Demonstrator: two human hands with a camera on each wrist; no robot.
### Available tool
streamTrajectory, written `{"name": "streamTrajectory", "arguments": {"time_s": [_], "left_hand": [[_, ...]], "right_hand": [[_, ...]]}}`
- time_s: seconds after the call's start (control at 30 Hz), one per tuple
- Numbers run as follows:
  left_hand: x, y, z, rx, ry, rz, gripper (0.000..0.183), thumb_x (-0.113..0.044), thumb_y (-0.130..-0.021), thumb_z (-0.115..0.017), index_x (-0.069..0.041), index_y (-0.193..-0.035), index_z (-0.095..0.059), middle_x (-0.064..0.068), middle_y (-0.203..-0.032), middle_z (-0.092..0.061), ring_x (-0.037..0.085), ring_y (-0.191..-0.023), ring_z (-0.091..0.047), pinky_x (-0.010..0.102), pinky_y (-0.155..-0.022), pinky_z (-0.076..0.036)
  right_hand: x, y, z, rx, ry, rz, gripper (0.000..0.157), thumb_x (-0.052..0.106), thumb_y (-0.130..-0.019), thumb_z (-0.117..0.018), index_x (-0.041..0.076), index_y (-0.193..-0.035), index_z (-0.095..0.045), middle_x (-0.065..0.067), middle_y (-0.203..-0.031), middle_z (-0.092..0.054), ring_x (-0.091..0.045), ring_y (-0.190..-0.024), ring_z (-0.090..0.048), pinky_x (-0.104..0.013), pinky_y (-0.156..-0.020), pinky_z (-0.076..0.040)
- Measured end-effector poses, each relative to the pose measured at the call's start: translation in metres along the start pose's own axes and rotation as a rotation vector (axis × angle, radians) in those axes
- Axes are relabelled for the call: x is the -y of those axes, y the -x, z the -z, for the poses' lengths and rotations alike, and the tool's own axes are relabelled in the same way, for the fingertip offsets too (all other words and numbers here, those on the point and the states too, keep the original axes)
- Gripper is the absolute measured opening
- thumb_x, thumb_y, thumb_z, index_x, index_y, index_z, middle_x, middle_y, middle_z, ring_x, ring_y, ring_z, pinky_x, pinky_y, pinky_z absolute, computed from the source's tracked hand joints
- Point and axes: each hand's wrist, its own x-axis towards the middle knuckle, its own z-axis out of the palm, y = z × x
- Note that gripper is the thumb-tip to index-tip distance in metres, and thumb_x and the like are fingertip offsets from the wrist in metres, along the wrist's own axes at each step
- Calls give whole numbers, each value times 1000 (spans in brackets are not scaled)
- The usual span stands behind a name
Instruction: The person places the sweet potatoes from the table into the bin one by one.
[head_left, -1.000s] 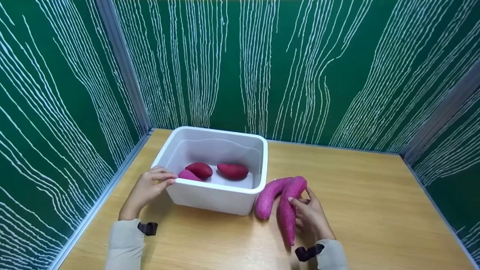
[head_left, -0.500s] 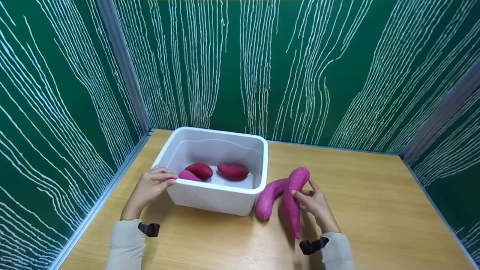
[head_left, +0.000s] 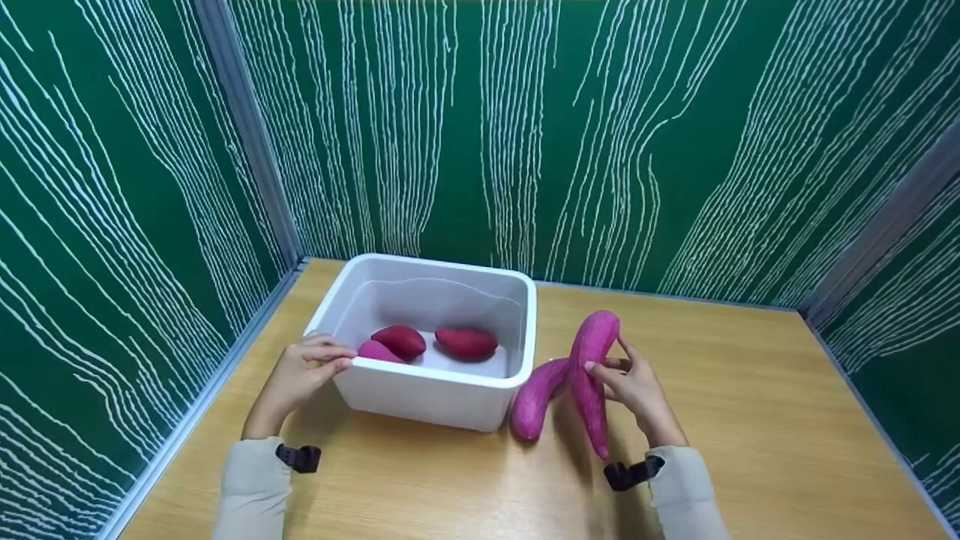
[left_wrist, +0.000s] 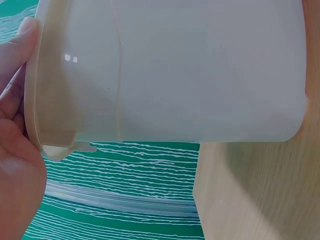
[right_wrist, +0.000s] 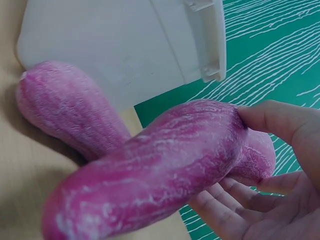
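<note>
My right hand (head_left: pixel 634 390) pinches a long, curved pink-purple sweet potato (head_left: pixel 589 360) between thumb and fingers. It is held above the table, thick end away and thin tip toward me. In the right wrist view this sweet potato (right_wrist: pixel 165 170) shows pale streaks. A second sweet potato (head_left: pixel 532 409) lies on the table, against or close to the box's right side. My left hand (head_left: pixel 300 379) grips the near left rim of a white plastic box (head_left: pixel 435 397), as the left hand (left_wrist: pixel 17 125) in the left wrist view also shows.
Inside the box lie two dark red tuber-like pieces (head_left: pixel 465 343) and a pink one (head_left: pixel 379 351), partly hidden by the near wall. The wooden table (head_left: pixel 712 360) is bounded by green panels (head_left: pixel 465 150) with white wavy lines. Grey posts (head_left: pixel 247 135) stand at the corners.
My right hand has lifted the sweet potato, moving it away from me and slightly right, off the second one. The left hand and the box have stayed put.
</note>
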Motion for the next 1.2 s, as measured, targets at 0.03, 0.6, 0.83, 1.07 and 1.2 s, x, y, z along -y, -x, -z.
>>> {"name": "streamTrajectory", "arguments": {"time_s": [0.03, 0.6, 0.83, 1.07, 1.2], "left_hand": [[0, 0, 0, 0, 1, 2, 15, -14, -84, -73, -14, -98, -77, 3, -101, -70, 19, -101, -57, 42, -95, -49], [0, 1, 0, -6, 7, 8, 14, -17, -84, -73, -15, -97, -78, 3, -101, -70, 15, -100, -55, 34, -92, -48], [-1, 1, 1, -4, 2, 24, 15, -15, -83, -73, -14, -97, -78, 4, -102, -70, 16, -101, -55, 24, -89, -48], [-3, 1, 1, -7, 9, 17, 14, -14, -84, -74, -13, -97, -78, 3, -101, -70, 16, -99, -56, 20, -85, -47], [-3, 1, 0, -13, 10, 4, 14, -14, -83, -74, -13, -96, -78, 3, -100, -70, 13, -97, -56, 19, -85, -47]], "right_hand": [[2, 0, 1, 0, 3, 6, 90, 30, -92, -66, 12, -155, -5, -28, -138, -44, -28, -114, -57, -36, -88, -54], [49, -6, 11, 30, 57, 174, 87, 28, -91, -67, 18, -156, -10, -26, -137, -48, -35, -119, -54, -42, -90, -53], [68, -9, 12, 52, 70, 182, 87, 29, -90, -68, 20, -156, -12, -25, -139, -47, -36, -121, -52, -42, -91, -52], [80, -15, 7, 61, 85, 214, 85, 27, -89, -69, 19, -155, -15, -23, -136, -50, -36, -118, -54, -43, -90, -53], [87, -17, 4, 69, 76, 237, 83, 24, -90, -68, 18, -155, -16, -24, -135, -51, -35, -118, -54, -42, -89, -53]]}}
